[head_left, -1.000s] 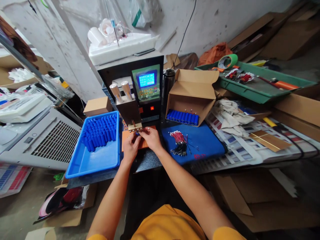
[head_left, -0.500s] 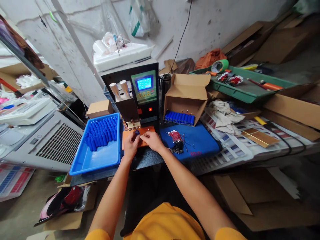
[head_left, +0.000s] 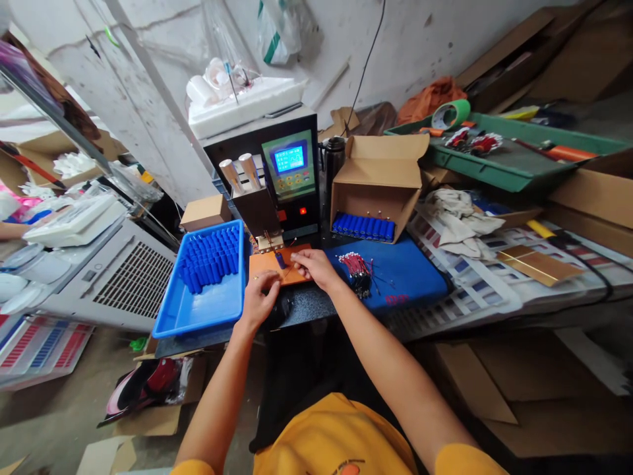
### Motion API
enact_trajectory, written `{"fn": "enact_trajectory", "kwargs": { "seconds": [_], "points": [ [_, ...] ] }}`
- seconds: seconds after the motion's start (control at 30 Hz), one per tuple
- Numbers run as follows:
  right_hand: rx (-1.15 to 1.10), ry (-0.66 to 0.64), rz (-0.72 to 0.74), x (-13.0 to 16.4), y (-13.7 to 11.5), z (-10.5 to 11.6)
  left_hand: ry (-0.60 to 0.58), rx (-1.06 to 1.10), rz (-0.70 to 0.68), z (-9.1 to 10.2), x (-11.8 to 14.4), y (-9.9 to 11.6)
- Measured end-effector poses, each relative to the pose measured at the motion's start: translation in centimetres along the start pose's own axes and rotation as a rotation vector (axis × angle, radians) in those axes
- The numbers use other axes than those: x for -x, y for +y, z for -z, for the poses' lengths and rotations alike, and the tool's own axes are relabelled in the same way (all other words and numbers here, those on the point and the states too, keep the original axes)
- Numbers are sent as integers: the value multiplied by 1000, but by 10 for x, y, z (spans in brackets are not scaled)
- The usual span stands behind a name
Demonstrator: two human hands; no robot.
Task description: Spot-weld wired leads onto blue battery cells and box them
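Left hand curled, seemingly empty; right hand pinching.

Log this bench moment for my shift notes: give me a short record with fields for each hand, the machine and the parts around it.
left hand: at the near edge of the orange pad, holding nothing that shows
right hand: fingertips on the pad beside a small blue cell
machine: spot welder, blue screen lit, behind the pad
left of pad: blue tray with blue cells
right of pad: wire bundle on a blue mat; open cardboard box behind
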State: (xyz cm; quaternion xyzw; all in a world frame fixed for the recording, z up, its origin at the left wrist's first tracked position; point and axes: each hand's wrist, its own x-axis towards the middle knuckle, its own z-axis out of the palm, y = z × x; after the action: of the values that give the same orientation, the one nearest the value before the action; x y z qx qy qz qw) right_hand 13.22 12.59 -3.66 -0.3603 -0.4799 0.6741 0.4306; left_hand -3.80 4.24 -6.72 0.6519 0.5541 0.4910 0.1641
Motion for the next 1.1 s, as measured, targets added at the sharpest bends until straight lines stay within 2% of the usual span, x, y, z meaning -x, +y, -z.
{"fn": "enact_trajectory", "kwargs": {
  "seconds": [0.17, 0.33, 0.57, 0.7, 1.03, 1.1],
  "points": [
    [-47, -21, -9, 0, -1, 1, -45, -150, -35, -9, -6, 6],
    [-44, -36, 10, 1, -1, 4, -50, -184, -34, -12, -12, 8],
    [351, -148, 263, 9, 15, -4, -93, -188, 0, -6, -18, 11],
    [427, -165, 327, 8, 22, -5, -94, -184, -8, -5, -22, 13],
    [469, -177, 336, 11, 17, -4, -129, -178, -76, -4, -21, 12],
    [433, -153, 321, 11, 16, -5, -96, -142, -101, -2, -18, 13]
  ]
}}
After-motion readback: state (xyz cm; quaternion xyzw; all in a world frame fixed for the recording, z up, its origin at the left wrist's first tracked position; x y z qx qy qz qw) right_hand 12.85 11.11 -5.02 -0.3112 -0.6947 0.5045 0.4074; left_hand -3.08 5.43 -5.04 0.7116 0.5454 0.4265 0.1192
